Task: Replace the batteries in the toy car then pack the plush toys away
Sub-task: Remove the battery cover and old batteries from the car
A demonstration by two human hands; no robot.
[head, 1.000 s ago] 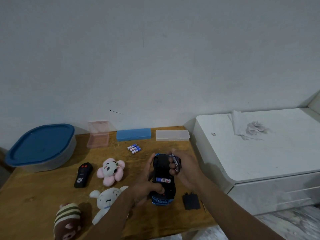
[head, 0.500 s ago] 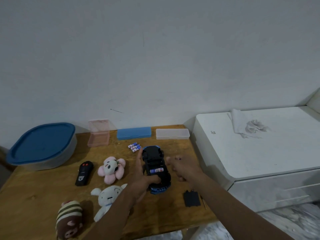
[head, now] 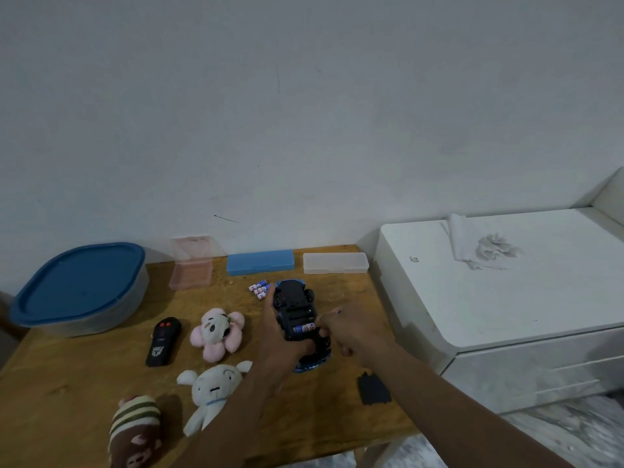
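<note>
Your left hand (head: 282, 346) grasps the toy car (head: 299, 320), which is upside down above the wooden table (head: 84, 376), its open battery bay facing you; your thumb runs along the car's left flank and the other fingers wrap its near end. Your right hand (head: 351, 329) is curled at the bay's right edge, fingertips (head: 322, 327) touching the end of the one battery (head: 304, 328) visible in the bay; whether they pinch it or only press on it cannot be told. Risk one: the battery may slip from the fingertips and roll off the table's near edge, because the car is held tilted and the contact is at the battery's tip only. Risk two: it may be mixed with the loose batteries (head: 260, 289) lying just beside the car's far end, so spent and fresh cells become indistinguishable. Risk three: the black compartment cover (head: 373, 388) lies close to the table's near edge beneath your right forearm, and a sweep of the arm could knock it off. The plush toys, pink flower (head: 217, 332), white dog (head: 211, 393) and striped brown one (head: 135, 430), lie left of the car, not yet packed; the blue-lidded container (head: 79, 287) is at the far left.
</note>
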